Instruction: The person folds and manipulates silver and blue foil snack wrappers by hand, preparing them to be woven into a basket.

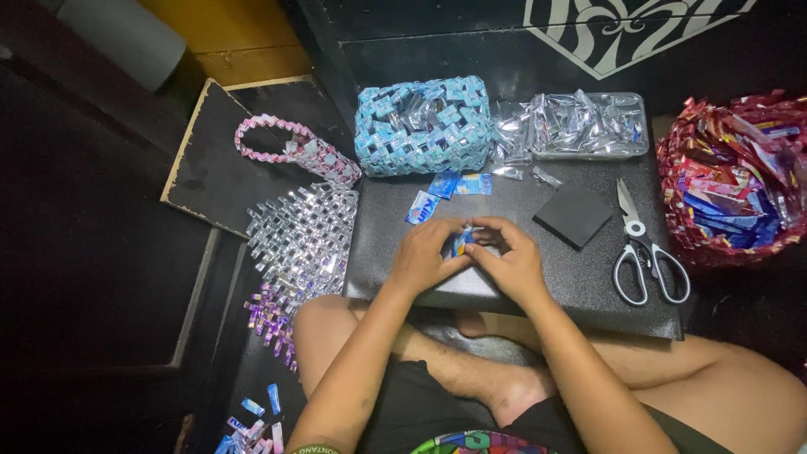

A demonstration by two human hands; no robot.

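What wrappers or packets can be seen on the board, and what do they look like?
Folded wrapper strip: pinched between left hand and right hand; blue and white.
Loose wrapper pieces: before the woven blue basket; blue, flat.
Silver foil strips: heaped in clear tray.
Red wrappers: piled, far right.

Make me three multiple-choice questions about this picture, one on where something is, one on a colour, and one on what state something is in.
1. Where do the scissors lie?
A. right of the hands
B. inside the woven basket
C. on the floor at left

2. What colour is the woven basket?
A. red
B. light blue
C. green

3. How is the small folded wrapper held?
A. lying untouched
B. in one hand only
C. pinched by both hands

Answers: A, they rest on the dark board beyond the right hand; B, its strips are light blue; C, the left hand and right hand meet on it.
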